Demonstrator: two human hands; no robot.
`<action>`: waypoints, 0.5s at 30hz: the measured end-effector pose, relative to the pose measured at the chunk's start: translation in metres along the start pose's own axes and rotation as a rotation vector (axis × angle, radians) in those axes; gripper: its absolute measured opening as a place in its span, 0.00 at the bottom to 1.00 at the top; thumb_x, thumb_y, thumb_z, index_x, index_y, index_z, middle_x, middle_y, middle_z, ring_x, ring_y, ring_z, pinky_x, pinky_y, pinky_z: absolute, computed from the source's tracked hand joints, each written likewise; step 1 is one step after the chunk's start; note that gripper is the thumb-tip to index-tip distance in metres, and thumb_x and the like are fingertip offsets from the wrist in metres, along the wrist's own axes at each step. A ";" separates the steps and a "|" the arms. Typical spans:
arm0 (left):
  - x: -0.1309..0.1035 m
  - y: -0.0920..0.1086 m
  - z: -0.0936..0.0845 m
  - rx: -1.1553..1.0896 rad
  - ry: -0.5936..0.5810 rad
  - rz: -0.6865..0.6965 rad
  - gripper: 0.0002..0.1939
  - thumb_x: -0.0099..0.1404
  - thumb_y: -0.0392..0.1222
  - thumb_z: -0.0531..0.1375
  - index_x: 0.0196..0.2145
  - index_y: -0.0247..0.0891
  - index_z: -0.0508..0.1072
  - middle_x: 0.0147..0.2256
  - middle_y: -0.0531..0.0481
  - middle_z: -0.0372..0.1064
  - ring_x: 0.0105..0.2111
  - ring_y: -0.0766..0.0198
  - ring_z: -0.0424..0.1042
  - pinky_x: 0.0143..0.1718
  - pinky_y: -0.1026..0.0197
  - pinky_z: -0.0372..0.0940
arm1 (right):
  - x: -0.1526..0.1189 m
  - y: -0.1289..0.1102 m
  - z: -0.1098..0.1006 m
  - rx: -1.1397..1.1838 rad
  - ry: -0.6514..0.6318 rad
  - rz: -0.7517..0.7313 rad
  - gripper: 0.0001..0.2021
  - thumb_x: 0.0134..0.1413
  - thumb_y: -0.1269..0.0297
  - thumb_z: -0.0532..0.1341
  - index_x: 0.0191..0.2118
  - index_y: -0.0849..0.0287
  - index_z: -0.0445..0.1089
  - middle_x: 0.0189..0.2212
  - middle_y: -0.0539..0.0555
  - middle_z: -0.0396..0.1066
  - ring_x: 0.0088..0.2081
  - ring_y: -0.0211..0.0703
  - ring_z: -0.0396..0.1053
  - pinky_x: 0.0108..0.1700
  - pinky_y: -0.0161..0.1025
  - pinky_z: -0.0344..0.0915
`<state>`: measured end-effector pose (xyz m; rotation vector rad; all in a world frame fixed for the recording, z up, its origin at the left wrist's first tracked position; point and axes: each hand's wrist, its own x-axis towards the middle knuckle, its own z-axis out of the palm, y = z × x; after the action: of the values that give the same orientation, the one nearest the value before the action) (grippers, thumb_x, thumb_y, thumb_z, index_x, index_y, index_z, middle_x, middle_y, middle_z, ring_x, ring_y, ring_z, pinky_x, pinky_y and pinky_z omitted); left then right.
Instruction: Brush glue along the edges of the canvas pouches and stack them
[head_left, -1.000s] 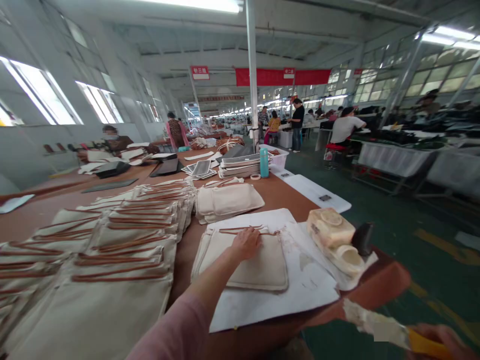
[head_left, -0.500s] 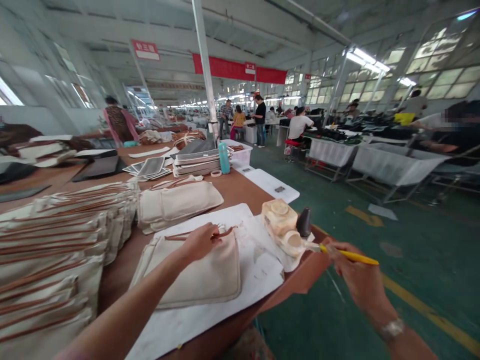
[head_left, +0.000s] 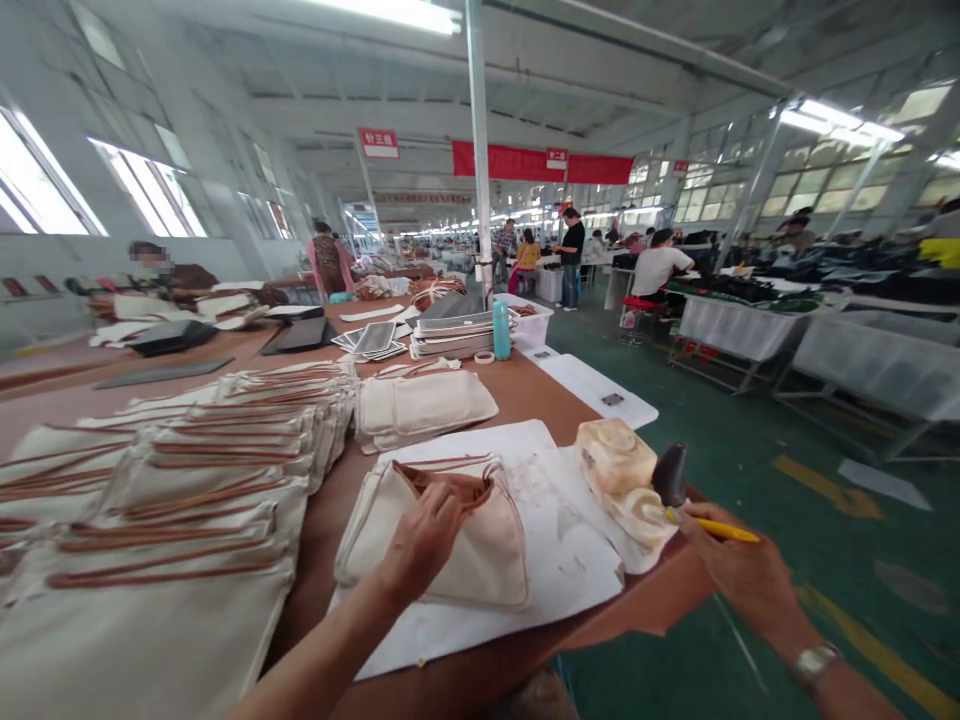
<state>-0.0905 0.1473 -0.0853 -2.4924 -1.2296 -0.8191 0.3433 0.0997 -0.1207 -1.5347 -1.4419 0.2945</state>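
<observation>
A cream bag (head_left: 480, 550) with brown edging lies on white paper (head_left: 555, 505). My left hand (head_left: 429, 525) pinches its upper edge and holds the mouth apart, so the brown lining (head_left: 471, 490) shows. Off to the right, my right hand (head_left: 739, 565) is closed around a yellow-handled brush (head_left: 724, 529). The brush's tip is down at a small pale cup (head_left: 643, 508), where its bristles are hidden. Beside that cup stand a stained, yellowish plastic container (head_left: 615, 455) and a dark cone-shaped object (head_left: 670, 474).
Many similar cream bags (head_left: 180, 560) overlap in rows at the left. Another cream bag stack (head_left: 424, 408) lies behind the paper. A turquoise bottle (head_left: 501, 330) stands near a tape roll (head_left: 484, 357). Beyond the table's right edge are green floor and wheeled bins (head_left: 739, 335).
My left hand has pulled the bag's edge toward me, and its mouth now gapes. The brush has stayed at the cup, its tip lower. The whole view has swung left.
</observation>
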 end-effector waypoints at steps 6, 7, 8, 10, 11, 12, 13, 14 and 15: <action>-0.014 0.019 -0.023 0.018 0.075 0.001 0.04 0.70 0.37 0.58 0.40 0.37 0.72 0.41 0.46 0.72 0.42 0.59 0.70 0.46 0.57 0.68 | 0.014 0.002 0.013 -0.078 -0.156 0.004 0.19 0.54 0.42 0.61 0.34 0.53 0.78 0.33 0.52 0.76 0.33 0.51 0.73 0.34 0.39 0.67; -0.010 0.020 -0.025 -0.010 0.060 -0.002 0.05 0.69 0.37 0.59 0.42 0.37 0.73 0.45 0.45 0.72 0.45 0.58 0.70 0.50 0.56 0.67 | 0.016 0.003 0.014 -0.086 -0.174 0.004 0.18 0.54 0.42 0.62 0.34 0.52 0.78 0.33 0.51 0.76 0.32 0.51 0.73 0.32 0.39 0.66; -0.006 0.020 -0.026 -0.046 0.031 0.001 0.04 0.68 0.36 0.59 0.41 0.38 0.73 0.49 0.45 0.71 0.49 0.56 0.69 0.53 0.54 0.66 | 0.018 0.003 0.015 -0.091 -0.187 0.002 0.18 0.54 0.43 0.62 0.33 0.52 0.78 0.32 0.51 0.76 0.31 0.50 0.73 0.31 0.39 0.66; 0.007 0.016 -0.028 -0.121 -0.080 0.002 0.03 0.64 0.33 0.60 0.33 0.38 0.74 0.55 0.45 0.68 0.56 0.54 0.65 0.58 0.53 0.62 | 0.019 0.003 0.014 -0.091 -0.194 -0.003 0.18 0.55 0.43 0.62 0.34 0.52 0.78 0.31 0.51 0.76 0.30 0.50 0.72 0.30 0.39 0.65; 0.016 0.013 -0.028 -0.146 -0.184 -0.013 0.04 0.61 0.32 0.60 0.29 0.38 0.72 0.56 0.45 0.67 0.58 0.53 0.63 0.59 0.52 0.61 | 0.020 0.004 0.012 -0.089 -0.190 -0.007 0.18 0.56 0.44 0.61 0.34 0.53 0.78 0.31 0.51 0.76 0.31 0.51 0.72 0.31 0.39 0.65; 0.025 0.009 -0.028 -0.163 -0.317 -0.035 0.05 0.59 0.31 0.60 0.27 0.38 0.71 0.55 0.46 0.68 0.59 0.52 0.62 0.59 0.53 0.60 | 0.019 0.004 0.010 -0.086 -0.184 -0.011 0.18 0.58 0.44 0.61 0.35 0.53 0.78 0.31 0.51 0.76 0.31 0.51 0.72 0.32 0.40 0.65; 0.035 0.004 -0.026 -0.175 -0.458 -0.057 0.05 0.56 0.31 0.60 0.26 0.39 0.71 0.53 0.47 0.70 0.58 0.52 0.63 0.58 0.54 0.60 | 0.019 0.004 0.008 -0.082 -0.180 -0.018 0.17 0.59 0.45 0.61 0.36 0.53 0.78 0.32 0.52 0.76 0.32 0.51 0.73 0.33 0.40 0.66; 0.045 0.000 -0.023 -0.182 -0.589 -0.076 0.05 0.55 0.31 0.60 0.26 0.39 0.70 0.48 0.48 0.73 0.56 0.53 0.66 0.55 0.55 0.61 | 0.017 0.004 0.005 -0.077 -0.178 -0.027 0.17 0.60 0.45 0.60 0.37 0.53 0.78 0.33 0.52 0.76 0.33 0.51 0.73 0.35 0.40 0.66; 0.054 -0.004 -0.019 -0.186 -0.694 -0.089 0.04 0.53 0.32 0.60 0.25 0.39 0.70 0.43 0.49 0.75 0.51 0.53 0.70 0.51 0.56 0.63 | 0.014 0.004 0.004 -0.070 -0.177 -0.040 0.17 0.60 0.45 0.61 0.39 0.53 0.78 0.34 0.52 0.76 0.35 0.51 0.73 0.37 0.41 0.66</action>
<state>-0.0744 0.1770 -0.0386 -3.0185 -1.5207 -0.0551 0.3471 0.1145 -0.1192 -1.5656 -1.6344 0.3666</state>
